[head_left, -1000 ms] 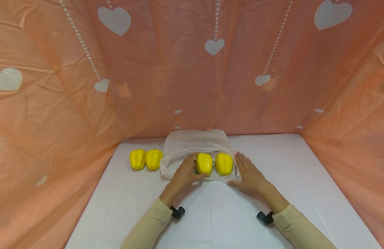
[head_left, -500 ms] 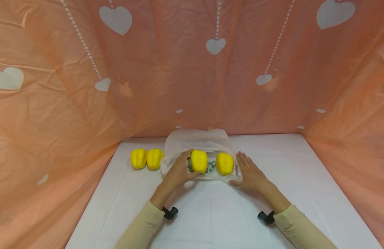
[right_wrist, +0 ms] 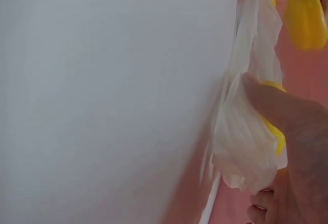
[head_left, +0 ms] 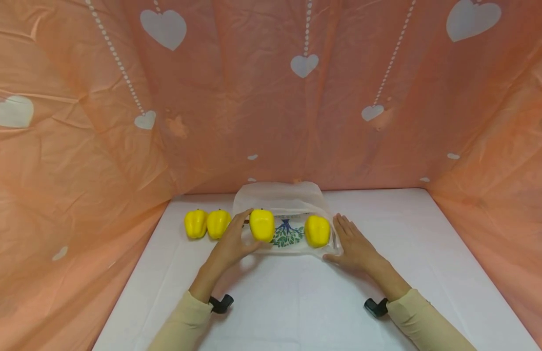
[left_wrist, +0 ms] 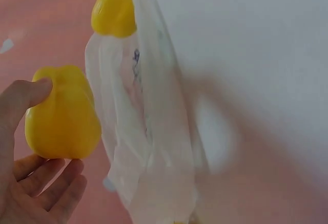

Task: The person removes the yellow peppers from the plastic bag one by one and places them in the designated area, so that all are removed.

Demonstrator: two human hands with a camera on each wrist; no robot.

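My left hand (head_left: 231, 242) holds a yellow bell pepper (head_left: 262, 225) between thumb and fingers, over the left part of a thin whitish bag (head_left: 277, 195). In the left wrist view the thumb lies on one end of that held bell pepper (left_wrist: 64, 114), with the fingers under the other. A second yellow bell pepper (head_left: 317, 231) sits in the bag's right part. Beside it my right hand (head_left: 356, 246) rests along the bag's right edge, fingers straight and thumb spread at the near corner. The right wrist view shows the thumb against the crumpled bag (right_wrist: 246, 147).
Two more yellow bell peppers (head_left: 196, 224) stand side by side left of the bag, the nearer one beside my left hand. A blue and green tree print (head_left: 287, 234) shows on the bag. The white tabletop (head_left: 297, 302) ends at an orange curtain (head_left: 271, 122) with hearts.
My left hand has moved left with its bell pepper, away from the other one in the bag, uncovering the tree print. The right hand stays in place.
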